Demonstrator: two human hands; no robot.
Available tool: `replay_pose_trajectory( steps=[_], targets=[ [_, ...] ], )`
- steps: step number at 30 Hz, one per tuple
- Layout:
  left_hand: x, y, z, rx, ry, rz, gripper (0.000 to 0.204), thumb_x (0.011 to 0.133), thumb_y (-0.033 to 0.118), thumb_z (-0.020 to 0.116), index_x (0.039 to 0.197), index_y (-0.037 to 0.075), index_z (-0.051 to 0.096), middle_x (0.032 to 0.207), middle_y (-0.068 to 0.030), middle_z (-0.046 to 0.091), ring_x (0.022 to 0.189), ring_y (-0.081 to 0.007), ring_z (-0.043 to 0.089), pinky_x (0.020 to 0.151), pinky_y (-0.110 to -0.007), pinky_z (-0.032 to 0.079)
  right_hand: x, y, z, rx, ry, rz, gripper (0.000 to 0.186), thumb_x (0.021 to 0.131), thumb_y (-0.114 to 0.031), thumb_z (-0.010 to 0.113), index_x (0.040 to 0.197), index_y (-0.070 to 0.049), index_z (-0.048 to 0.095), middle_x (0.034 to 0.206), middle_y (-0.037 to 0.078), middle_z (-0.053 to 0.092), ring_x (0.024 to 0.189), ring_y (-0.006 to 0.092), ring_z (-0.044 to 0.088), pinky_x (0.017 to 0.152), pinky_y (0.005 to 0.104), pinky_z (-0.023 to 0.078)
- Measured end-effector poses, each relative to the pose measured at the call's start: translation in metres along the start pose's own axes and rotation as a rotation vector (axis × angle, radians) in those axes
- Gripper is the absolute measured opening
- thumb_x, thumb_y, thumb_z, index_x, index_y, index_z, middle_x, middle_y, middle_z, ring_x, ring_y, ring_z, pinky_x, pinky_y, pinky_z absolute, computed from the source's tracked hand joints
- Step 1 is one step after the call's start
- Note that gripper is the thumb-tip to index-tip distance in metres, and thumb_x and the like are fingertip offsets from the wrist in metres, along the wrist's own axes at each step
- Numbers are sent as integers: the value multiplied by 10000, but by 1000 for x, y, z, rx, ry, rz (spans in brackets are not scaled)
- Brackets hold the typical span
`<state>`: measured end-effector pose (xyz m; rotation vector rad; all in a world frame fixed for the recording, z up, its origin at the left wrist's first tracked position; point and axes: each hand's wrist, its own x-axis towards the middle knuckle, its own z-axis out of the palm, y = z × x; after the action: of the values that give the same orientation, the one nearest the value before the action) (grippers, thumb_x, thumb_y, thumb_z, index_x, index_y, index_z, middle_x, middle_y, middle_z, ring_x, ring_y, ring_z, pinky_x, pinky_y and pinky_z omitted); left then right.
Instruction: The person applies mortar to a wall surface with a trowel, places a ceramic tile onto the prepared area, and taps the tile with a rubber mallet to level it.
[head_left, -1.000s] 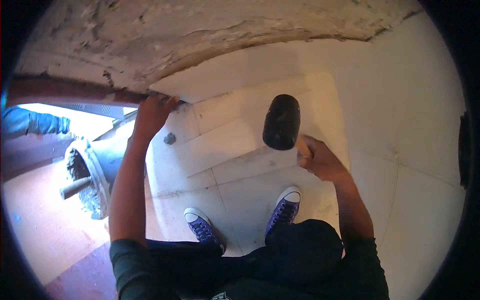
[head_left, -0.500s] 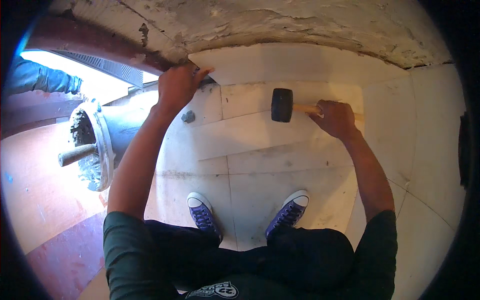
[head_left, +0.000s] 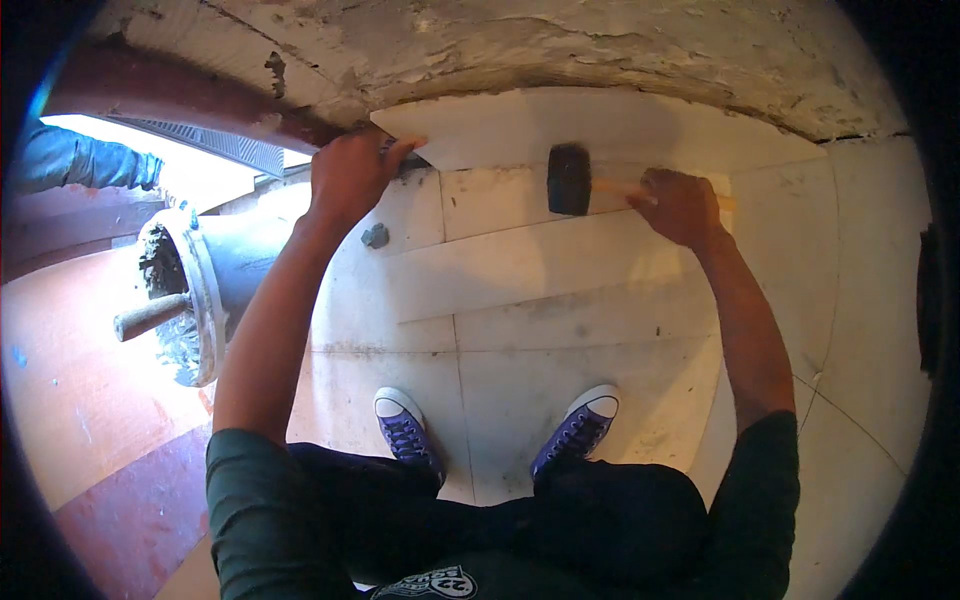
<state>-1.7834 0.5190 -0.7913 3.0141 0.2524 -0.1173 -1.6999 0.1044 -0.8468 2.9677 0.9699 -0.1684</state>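
Observation:
My left hand (head_left: 355,175) grips the left end of a long white tile strip (head_left: 490,130) lying along the foot of the rough plastered wall (head_left: 600,45), its thumb at the strip's edge. My right hand (head_left: 672,205) is closed on the wooden handle of a black mallet (head_left: 568,180), whose head is at the lower edge of the strip; whether they touch I cannot tell. Below lie pale tile pieces (head_left: 490,250) with a small grey lump (head_left: 375,236) on them, left of centre.
At left is a grey bucket-like container (head_left: 245,245) caked with cement, a handle (head_left: 150,318) sticking out of it. A reddish beam (head_left: 200,95) runs above a bright gap with blue denim-like fabric (head_left: 75,160). My sneakers (head_left: 405,430) stand on the tiled floor.
The mallet has come down from near the camera and moved forward to the tile strip, my right hand with it. The view has shifted; my left hand stays at the strip's end.

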Motion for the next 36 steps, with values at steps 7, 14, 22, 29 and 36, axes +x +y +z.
replay_pose_trajectory(
  steps=[7, 14, 22, 29, 36],
  targets=[
    [0, -2, 2, -87, 28, 15, 642, 937, 624, 600, 864, -4, 717, 751, -254, 689, 755, -433, 697, 712, -524, 548, -4, 0, -8, 102, -131, -64, 457, 896, -561, 654, 954, -109, 689, 925, 102, 740, 897, 307, 713, 742, 452, 548],
    [-1, 0, 1, 21, 29, -3, 613, 947, 604, 593, 798, 22, 714, 748, -204, 702, 766, -412, 703, 691, -506, 546, -6, 6, -9, 100, 53, -81, 447, 873, -557, 689, 929, -113, 688, 907, 87, 729, 868, 309, 706, 713, 465, 539],
    [2, -5, 6, 80, 35, 76, 488, 970, 518, 612, 881, 50, 720, 733, -190, 701, 712, -406, 699, 629, -500, 552, -21, 12, -16, 186, 95, -29, 436, 849, -548, 718, 896, -116, 688, 886, 101, 718, 839, 306, 698, 713, 451, 537],
    [0, -2, 4, 45, 67, 83, 512, 969, 539, 601, 903, 47, 727, 755, -207, 703, 719, -418, 697, 636, -507, 549, -26, 23, -21, 153, 12, 178, 429, 821, -540, 752, 866, -118, 689, 865, 64, 719, 827, 293, 701, 723, 430, 536],
    [1, -1, 2, 84, 15, 49, 526, 971, 540, 598, 932, 31, 725, 782, -213, 707, 729, -424, 698, 648, -505, 550, -36, 52, -37, 78, 52, -131, 430, 821, -527, 763, 927, -111, 737, 893, 65, 734, 835, 287, 711, 710, 402, 544]
  ],
)
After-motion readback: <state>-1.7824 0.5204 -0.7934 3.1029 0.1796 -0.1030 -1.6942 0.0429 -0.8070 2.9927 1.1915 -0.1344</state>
